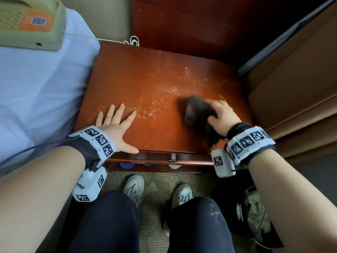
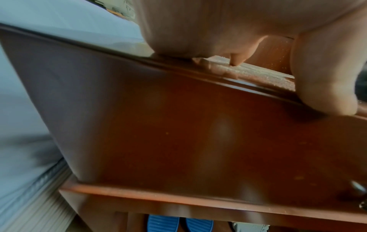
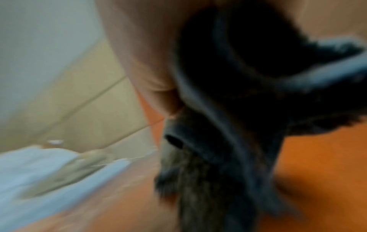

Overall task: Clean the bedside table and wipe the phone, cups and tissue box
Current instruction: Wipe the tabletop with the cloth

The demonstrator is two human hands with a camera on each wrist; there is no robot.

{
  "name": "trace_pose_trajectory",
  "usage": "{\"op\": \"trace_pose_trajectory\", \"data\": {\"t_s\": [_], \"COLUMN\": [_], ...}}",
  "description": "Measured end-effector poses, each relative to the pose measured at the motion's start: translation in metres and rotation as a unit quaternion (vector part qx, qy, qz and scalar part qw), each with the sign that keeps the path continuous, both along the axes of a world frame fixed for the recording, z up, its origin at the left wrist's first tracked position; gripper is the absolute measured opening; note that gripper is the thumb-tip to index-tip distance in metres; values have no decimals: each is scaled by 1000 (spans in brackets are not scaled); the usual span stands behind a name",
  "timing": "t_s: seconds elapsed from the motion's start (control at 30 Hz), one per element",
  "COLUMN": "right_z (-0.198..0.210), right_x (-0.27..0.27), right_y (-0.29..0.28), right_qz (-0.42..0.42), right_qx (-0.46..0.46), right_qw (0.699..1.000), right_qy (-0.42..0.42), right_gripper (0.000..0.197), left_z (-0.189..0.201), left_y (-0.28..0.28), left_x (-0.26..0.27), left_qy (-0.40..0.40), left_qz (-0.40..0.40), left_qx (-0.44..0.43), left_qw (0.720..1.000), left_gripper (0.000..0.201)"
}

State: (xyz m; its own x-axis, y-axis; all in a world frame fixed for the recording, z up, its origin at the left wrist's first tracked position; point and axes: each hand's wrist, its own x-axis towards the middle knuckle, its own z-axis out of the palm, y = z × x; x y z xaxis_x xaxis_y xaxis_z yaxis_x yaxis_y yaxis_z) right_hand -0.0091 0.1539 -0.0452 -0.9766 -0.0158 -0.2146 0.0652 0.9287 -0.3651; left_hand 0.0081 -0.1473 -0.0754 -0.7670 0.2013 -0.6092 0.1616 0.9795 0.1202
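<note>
The reddish-brown bedside table (image 1: 155, 70) fills the middle of the head view, its top speckled with pale dust and smears. My right hand (image 1: 221, 116) grips a dark grey cloth (image 1: 197, 112) bunched against the tabletop near its front right; the cloth (image 3: 228, 141) is blurred in both views. My left hand (image 1: 116, 123) lies flat on the front left of the top, fingers straight and spread, thumb at the front edge. In the left wrist view the left hand's palm (image 2: 218, 23) rests on the table edge above the drawer front (image 2: 198, 141).
A bed with a pale sheet (image 1: 36, 88) borders the table on the left, with a green telephone (image 1: 31, 21) on it. A coiled white cord (image 1: 134, 41) hangs behind the table. Brown panels (image 1: 295, 79) stand at right. Blue slippers (image 2: 178, 224) sit under the table. A dark bin (image 1: 251, 212) is by my right leg.
</note>
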Motion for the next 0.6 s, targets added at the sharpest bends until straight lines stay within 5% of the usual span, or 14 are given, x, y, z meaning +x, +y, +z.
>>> {"op": "trace_pose_trajectory", "data": {"t_s": [0.07,0.13,0.27,0.4,0.5,0.6], "right_z": [-10,-16,-23,-9,5,11], "right_x": [-11,-10,28,66,51,22], "right_y": [1,-13,-55,-57,-24,9], "right_qz": [-140,-140,120,341,265,51], "right_qx": [68,95,53,-88,-96,-82], "right_qw": [987,982,989,922,954,995], "right_qy": [-48,-80,-68,-157,-100,-3], "right_gripper": [63,67,75,60,58,53], "left_z": [0,0,-1,-1,-2,-2], "left_y": [0,0,-1,-2,-2,-1], "left_x": [0,0,-1,-2,-2,-2], "left_qy": [1,2,0,-1,-1,5], "left_qz": [0,0,-2,-5,-5,-4], "left_qx": [1,2,2,3,5,7], "left_qw": [1000,1000,1000,1000,1000,1000], "left_gripper": [117,117,118,119,119,119]}}
